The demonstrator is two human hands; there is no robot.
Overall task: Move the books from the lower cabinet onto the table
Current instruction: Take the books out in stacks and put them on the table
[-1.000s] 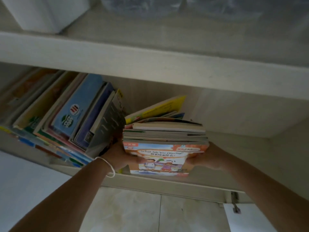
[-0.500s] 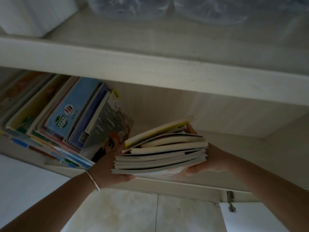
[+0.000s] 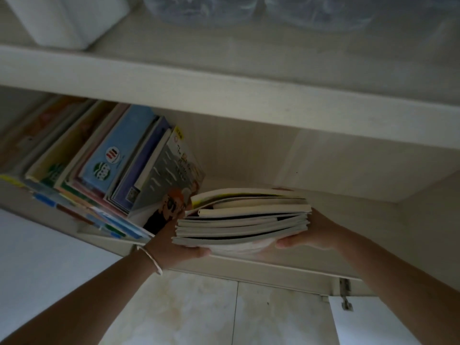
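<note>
Setting: pale wooden lower cabinet (image 3: 348, 168), dim; tiled floor (image 3: 199, 307) below.
Stack of thin books (image 3: 244, 217): lying flat, held at the cabinet's front edge, covers splaying on top.
Leaning books (image 3: 112, 165): remain inside, tilted right, just beside the stack.
Left hand (image 3: 174, 245): clamped on the stack's left end, thumb beneath.
Right hand (image 3: 313, 232): clasping the right end, palm under.
Risk: loose top covers may slide off if the stack tips; leaning books may topple once unsupported.

The lower cabinet shelf (image 3: 286, 266) carries a leaning row of books (image 3: 119, 160) at its left; the shelf above (image 3: 224, 100) bears a white box (image 3: 67, 18).
</note>
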